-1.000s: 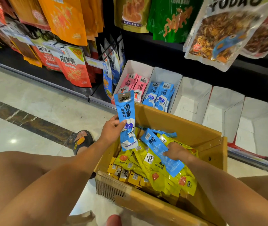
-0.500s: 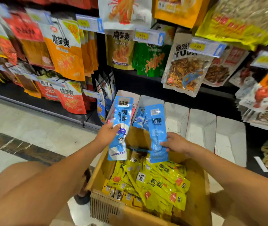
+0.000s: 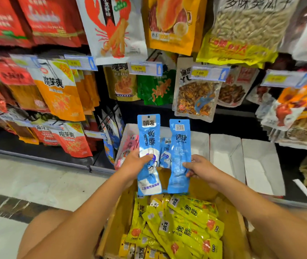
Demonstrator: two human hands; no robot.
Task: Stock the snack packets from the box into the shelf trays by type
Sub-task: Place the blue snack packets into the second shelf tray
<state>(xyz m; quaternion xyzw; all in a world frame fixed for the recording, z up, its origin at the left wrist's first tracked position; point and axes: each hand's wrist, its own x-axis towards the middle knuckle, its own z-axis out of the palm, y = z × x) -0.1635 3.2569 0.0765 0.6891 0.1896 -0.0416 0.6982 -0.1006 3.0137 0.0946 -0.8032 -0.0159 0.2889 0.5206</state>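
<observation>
Shop aisle, hanging snack bags (image 3: 115, 28) overhead. L hand (image 3: 134, 165) pinches blue packet (image 3: 149, 144), thumb on front; R hand (image 3: 199, 169) clamped round 2nd blue packet (image 3: 179, 157), barcode side out. Both upright over far edge of cardboard box (image 3: 119, 221), yellow packets (image 3: 179, 221) inside. Risk imo: blue tray (image 3: 164, 130) sits right beside pink tray (image 3: 129, 128), sloppy drop = types mixed, or one slips to floor (image 3: 36, 180).

Pretty clearly a shop, the snack aisle of a supermarket or convenience store. The racks are packed with hanging snack bags (image 3: 59, 90), and yellow-and-blue price tags (image 3: 146, 69) are clipped in front of the rows. White cardboard display trays (image 3: 225, 156) line the bottom shelf (image 3: 8, 143). There's a cardboard box (image 3: 119, 221) of yellow packets (image 3: 186, 221) in front, over a polished stone floor (image 3: 27, 180).
</observation>
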